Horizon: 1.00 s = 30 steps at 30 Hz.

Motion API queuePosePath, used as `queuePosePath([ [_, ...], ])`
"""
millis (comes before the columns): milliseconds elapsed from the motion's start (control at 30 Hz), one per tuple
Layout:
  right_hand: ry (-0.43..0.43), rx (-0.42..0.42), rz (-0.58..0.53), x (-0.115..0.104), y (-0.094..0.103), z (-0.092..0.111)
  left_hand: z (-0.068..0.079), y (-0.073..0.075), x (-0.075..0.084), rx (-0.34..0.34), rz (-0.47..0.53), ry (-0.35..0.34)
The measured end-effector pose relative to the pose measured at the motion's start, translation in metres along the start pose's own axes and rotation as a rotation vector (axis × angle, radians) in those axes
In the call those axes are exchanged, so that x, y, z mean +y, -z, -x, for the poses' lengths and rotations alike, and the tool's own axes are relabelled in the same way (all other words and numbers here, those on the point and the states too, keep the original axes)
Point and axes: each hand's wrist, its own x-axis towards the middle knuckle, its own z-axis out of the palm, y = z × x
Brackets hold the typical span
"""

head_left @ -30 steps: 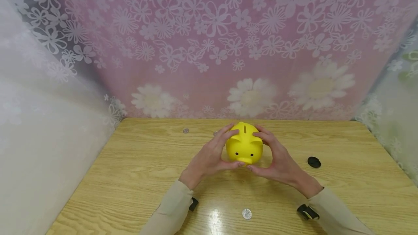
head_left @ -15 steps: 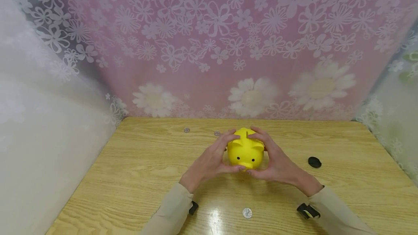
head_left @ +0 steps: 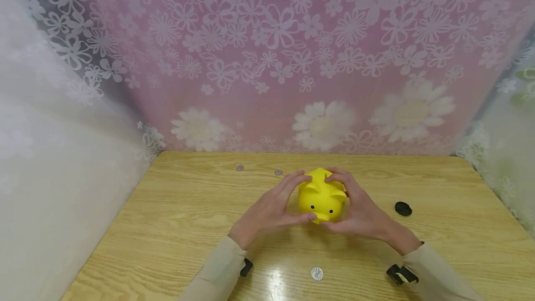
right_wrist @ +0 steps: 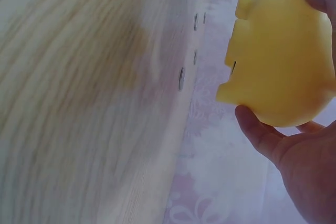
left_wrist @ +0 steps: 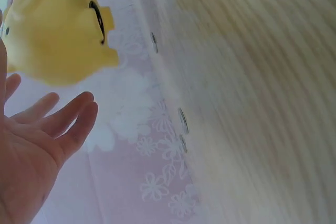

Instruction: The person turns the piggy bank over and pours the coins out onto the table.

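A yellow piggy bank (head_left: 322, 199) is held up over the table, its face with two black eyes turned toward me. My left hand (head_left: 271, 210) holds its left side, thumb by the snout and fingertips near the top; the left wrist view shows its lower fingers spread below the bank. My right hand (head_left: 361, 206) grips the other side, fingertips beside the coin slot and thumb under the snout. On the underside, a dark-edged opening (left_wrist: 97, 22) shows in the left wrist view. The right wrist view shows the stubby feet (right_wrist: 228, 93) off the wood.
On the wooden table (head_left: 188, 226) lie two coins toward the back, a left one (head_left: 239, 167) and another (head_left: 278, 172). A larger silver coin (head_left: 317, 273) lies near the front. A round black cap (head_left: 403, 208) is to the right. Floral curtain (head_left: 267, 59) hangs behind.
The piggy bank has moved right and toward me, its slot now partly behind the right fingers. Both hands have shifted with it. The second back coin has come into fuller view.
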Motion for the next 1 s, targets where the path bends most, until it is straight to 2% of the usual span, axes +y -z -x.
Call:
queuePosePath([
  [100, -0.029, 0.012, 0.031, 0.004, 0.006, 0.005, 0.007, 0.003, -0.002, -0.033, 0.001, 0.078],
  [267, -0.091, 0.028, 0.103, 0.015, 0.019, 0.016, 0.026, 0.011, -0.011, -0.066, 0.006, 0.19],
  [467, -0.133, 0.09, 0.165, 0.032, 0.04, 0.026, 0.048, 0.024, -0.024, -0.059, -0.024, 0.275],
  [767, -0.233, 0.131, 0.165, 0.06, 0.067, 0.035, 0.071, 0.039, -0.033, -0.04, -0.136, 0.304],
  [900, -0.301, 0.127, 0.158, 0.071, 0.078, 0.038, 0.076, 0.043, -0.035, -0.043, -0.258, 0.305],
  [1000, -0.321, 0.125, 0.17, 0.079, 0.083, 0.04, 0.079, 0.046, -0.037, -0.046, -0.342, 0.316],
])
